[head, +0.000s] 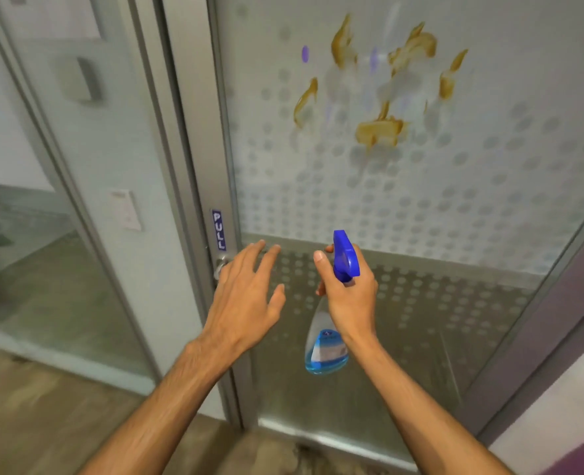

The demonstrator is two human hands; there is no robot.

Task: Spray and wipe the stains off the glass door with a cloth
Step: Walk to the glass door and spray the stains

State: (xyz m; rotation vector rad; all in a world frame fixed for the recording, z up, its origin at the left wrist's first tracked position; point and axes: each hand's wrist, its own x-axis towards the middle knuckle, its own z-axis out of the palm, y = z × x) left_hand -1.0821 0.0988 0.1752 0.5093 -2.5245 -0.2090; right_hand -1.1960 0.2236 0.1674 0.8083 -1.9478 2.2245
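Right hand (350, 296) grips spray bottle (326, 344); left hand (246, 299) seemingly splayed.

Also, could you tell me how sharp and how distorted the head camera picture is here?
Head view: wide-angle bending curves the door frame; the brown stains and dotted glass door look soft; the right hand and spray bottle are fairly sharp, the open left hand slightly blurred.

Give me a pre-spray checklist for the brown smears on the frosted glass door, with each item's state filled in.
1. Clear spray bottle with blue trigger head gripped by right hand: ok.
2. Blue liquid in the bottle: ok, a little at the bottom.
3. Nozzle aimed at the brown smears: not ok, held well below them.
4. Left hand free, clear of the nozzle: ok.
5. Cloth ready: cannot tell, none in view.
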